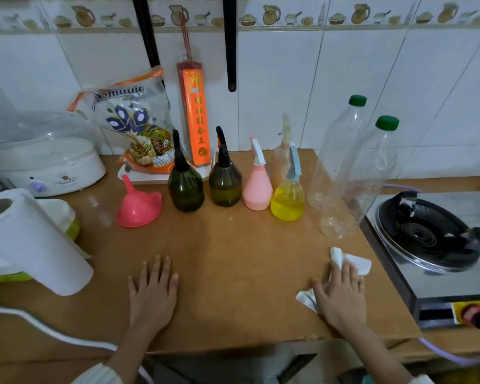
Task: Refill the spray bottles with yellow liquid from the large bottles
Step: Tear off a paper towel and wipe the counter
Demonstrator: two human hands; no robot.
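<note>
Now the right hand [341, 292] presses a tissue [352, 263] flat-fingered near the worktop's [233, 259] right edge; left hand [153, 286] lies open. Wipe firmly toward the front, clear of the sprayers [287, 200] and empty bottles [352, 189] along the back.

The orange incense packet [195, 117] bears Chinese characters; the noodle bag's [128, 117] brand is blurred

Single head-worn wide view, looking forward and down, close over the counter [233, 259], wall behind
</note>
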